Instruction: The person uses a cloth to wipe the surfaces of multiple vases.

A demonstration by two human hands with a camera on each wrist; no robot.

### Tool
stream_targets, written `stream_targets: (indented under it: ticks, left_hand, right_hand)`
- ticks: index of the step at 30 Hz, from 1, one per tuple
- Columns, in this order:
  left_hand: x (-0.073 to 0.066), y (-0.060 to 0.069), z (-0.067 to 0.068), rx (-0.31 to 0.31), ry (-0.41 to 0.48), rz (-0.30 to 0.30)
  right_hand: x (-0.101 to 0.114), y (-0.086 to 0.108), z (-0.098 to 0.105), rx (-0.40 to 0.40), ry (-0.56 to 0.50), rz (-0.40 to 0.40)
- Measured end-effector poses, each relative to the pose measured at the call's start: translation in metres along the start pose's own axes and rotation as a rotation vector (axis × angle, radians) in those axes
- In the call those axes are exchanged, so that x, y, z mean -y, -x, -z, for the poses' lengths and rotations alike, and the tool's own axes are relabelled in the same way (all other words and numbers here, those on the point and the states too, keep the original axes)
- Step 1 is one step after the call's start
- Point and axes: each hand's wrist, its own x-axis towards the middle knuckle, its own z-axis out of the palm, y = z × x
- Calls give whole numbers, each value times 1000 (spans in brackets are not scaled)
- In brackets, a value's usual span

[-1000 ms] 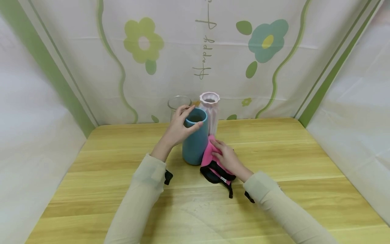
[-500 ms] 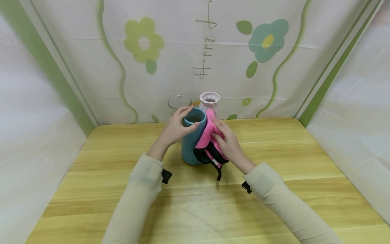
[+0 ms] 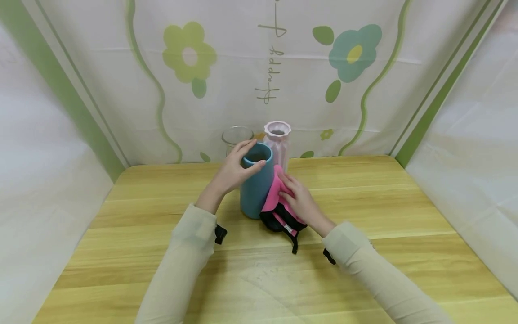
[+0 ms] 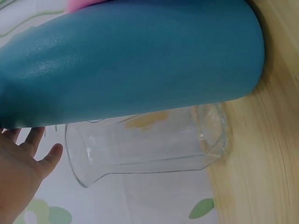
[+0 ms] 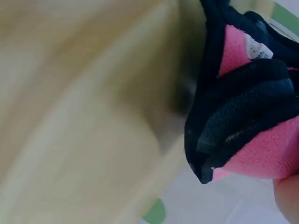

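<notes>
A blue vase (image 3: pixel 256 189) stands upright on the table, and the left hand (image 3: pixel 234 168) grips it around the rim, thumb at the front. Against the vase's right side, the right hand (image 3: pixel 299 200) pinches a pink cloth (image 3: pixel 274 193) with black trim and a dangling black strap. In the left wrist view the vase (image 4: pixel 140 60) hides part of the left hand (image 4: pixel 21 168). The right wrist view shows the cloth's black edging (image 5: pixel 247 107) and its pink fleece (image 5: pixel 266 151), with part of the right hand (image 5: pixel 288 198) at the edge.
Behind the blue vase stand a clear glass vase (image 3: pixel 237 134) at left and a pale pink ribbed vase (image 3: pixel 279 148) at right. A printed curtain (image 3: pixel 243 67) hangs behind the wooden table (image 3: pixel 364 198). The glass vase (image 4: pixel 149 154) is close beside the blue one.
The right hand moved up along the vase with the cloth, then partway back down. The left hand keeps its grip near the rim, with the vase shifted very slightly left.
</notes>
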Motion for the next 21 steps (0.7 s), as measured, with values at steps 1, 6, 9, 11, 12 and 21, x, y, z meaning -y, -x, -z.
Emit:
stream_targets:
  ticks: [1, 6, 9, 11, 12, 21]
  left_hand:
    - [0, 0, -1, -5, -4, -1]
    - [1, 0, -3, -34, 0, -9]
    - [1, 0, -4, -47, 1, -3]
    - [0, 0, -4, -54, -6, -1]
    - [0, 0, -4, -57, -12, -2]
    - [2, 0, -1, -89, -48, -38]
  right_hand:
    - [-3, 2, -2, 23, 13, -23]
    - [-11, 11, -8, 102, 82, -92]
    - [-12, 12, -9, 109, 90, -101]
    - [-11, 10, -9, 100, 70, -112]
    - [-10, 9, -8, 93, 60, -112]
    - [10, -8, 5, -69, -3, 1]
